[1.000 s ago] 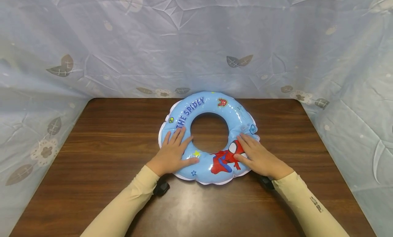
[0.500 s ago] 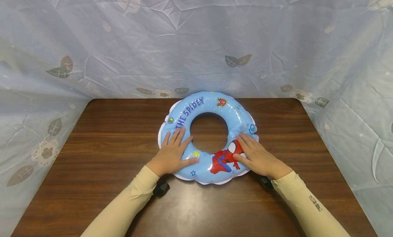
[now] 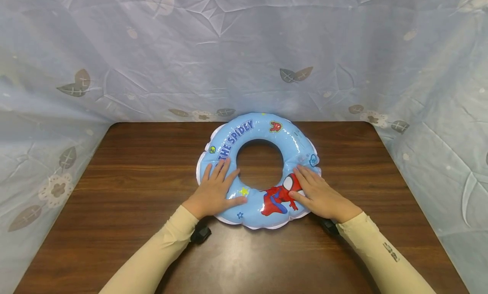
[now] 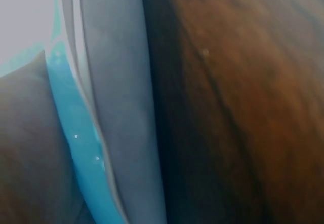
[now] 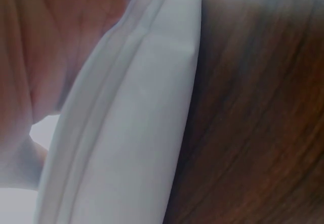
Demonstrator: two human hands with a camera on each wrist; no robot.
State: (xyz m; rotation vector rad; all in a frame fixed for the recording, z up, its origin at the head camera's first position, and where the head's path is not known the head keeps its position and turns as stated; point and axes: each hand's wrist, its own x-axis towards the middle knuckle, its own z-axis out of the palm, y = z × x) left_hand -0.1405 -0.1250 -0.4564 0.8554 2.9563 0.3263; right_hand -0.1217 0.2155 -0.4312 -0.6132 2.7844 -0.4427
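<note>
A light blue inflatable swim ring [image 3: 263, 207] with a red-and-blue cartoon figure and "THE SPIDEY" lettering lies flat on the brown wooden table [image 3: 133, 179]. My left hand [image 3: 213, 192] rests on the ring's near left part, fingers spread and straight. On its near right part, over the cartoon figure's head, lies my right hand [image 3: 322, 194] with straight fingers. The left wrist view shows the ring's blue edge and pale underside [image 4: 121, 107] close up. In the right wrist view the white underside [image 5: 131, 112] meets the table below my palm [image 5: 45, 46].
A pale grey-blue curtain [image 3: 244, 52] with leaf and flower prints hangs behind the table and along both sides. The ring's far edge reaches the table's back edge. Dark wrist cameras [image 3: 200, 234] sit under both wrists, below cream sleeves [image 3: 152, 260].
</note>
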